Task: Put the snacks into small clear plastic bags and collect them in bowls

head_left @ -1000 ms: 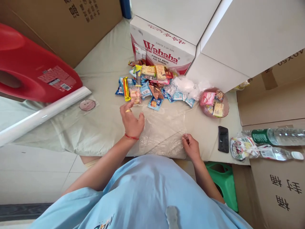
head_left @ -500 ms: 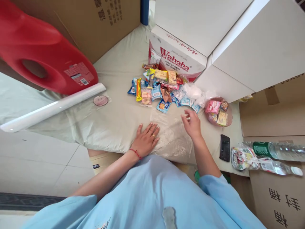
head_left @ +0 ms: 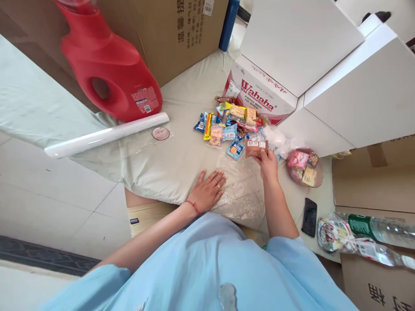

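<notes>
My right hand (head_left: 268, 165) pinches a brown snack packet (head_left: 256, 148) by its lower right edge, holding it over the front of a heap of wrapped snacks. In that heap are a blue packet (head_left: 235, 149), a yellow bar (head_left: 208, 126) and a pink-labelled pack (head_left: 215, 135). My left hand (head_left: 207, 190) lies flat with fingers spread on the cloth-covered table (head_left: 181, 168), beside a clear plastic sheet (head_left: 243, 194). Right of my right hand stands a pink bowl (head_left: 294, 175) with a few wrapped snacks in it. Crumpled clear bags (head_left: 275, 137) lie between heap and bowl.
A Wahaha carton (head_left: 259, 97) stands behind the snacks. To the left are a red jug (head_left: 119, 73), a white roll (head_left: 106, 134) and a round pink disc (head_left: 161, 133). A phone (head_left: 309, 217) and plastic bottles (head_left: 382, 229) lie at the right edge.
My right hand has taken hold of the brown packet from the heap; before, it hovered with nothing in it. My left hand stays flat on the table. The camera view has shifted.
</notes>
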`<state>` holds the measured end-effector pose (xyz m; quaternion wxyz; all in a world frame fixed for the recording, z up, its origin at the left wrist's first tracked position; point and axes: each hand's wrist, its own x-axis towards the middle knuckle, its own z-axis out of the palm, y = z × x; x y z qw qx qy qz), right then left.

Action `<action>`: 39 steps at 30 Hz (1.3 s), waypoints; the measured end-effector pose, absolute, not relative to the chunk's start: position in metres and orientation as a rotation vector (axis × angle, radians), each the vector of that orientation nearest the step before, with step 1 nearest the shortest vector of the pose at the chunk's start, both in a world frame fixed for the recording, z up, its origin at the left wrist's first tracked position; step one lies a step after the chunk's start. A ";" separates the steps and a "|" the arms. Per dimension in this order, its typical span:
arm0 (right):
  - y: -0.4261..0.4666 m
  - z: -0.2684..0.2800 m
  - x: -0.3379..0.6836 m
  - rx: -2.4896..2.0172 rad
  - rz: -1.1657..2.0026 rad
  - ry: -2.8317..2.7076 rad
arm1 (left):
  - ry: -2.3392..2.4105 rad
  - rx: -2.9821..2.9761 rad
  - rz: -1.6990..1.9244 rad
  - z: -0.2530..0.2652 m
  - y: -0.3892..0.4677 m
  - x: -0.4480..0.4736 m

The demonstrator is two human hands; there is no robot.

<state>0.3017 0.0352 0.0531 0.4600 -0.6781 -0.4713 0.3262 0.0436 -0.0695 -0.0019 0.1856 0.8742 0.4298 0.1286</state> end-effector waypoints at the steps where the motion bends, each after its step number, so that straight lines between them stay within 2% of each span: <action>1: 0.015 0.050 0.302 -1.636 0.902 -1.077 | 1.212 2.454 0.370 -0.002 -0.069 0.044; 4: -0.047 0.038 0.292 -1.679 1.072 -1.019 | 1.219 2.432 0.394 -0.004 -0.069 0.045; 6: -0.078 0.035 0.284 -1.803 1.030 -1.165 | 1.218 2.427 0.397 -0.005 -0.069 0.046; 10: -0.104 0.051 0.286 -2.056 0.407 -1.645 | 1.212 2.432 0.375 -0.004 -0.068 0.048; 12: -0.101 0.060 0.292 -2.004 0.281 -1.899 | 1.214 2.434 0.370 -0.002 -0.067 0.048; 17: -0.077 0.059 0.299 -1.761 0.548 -2.384 | 1.242 2.434 0.360 -0.001 -0.068 0.043; 27: -0.094 0.036 0.292 -1.706 0.588 -2.207 | 1.232 2.484 0.280 0.001 -0.074 0.023; 34: -0.166 0.047 0.337 -1.491 0.640 -2.231 | 0.727 2.552 0.304 0.006 -0.086 -0.031; 39: -0.194 0.034 0.349 -1.552 0.683 -2.182 | 0.861 2.454 0.393 0.001 -0.089 -0.027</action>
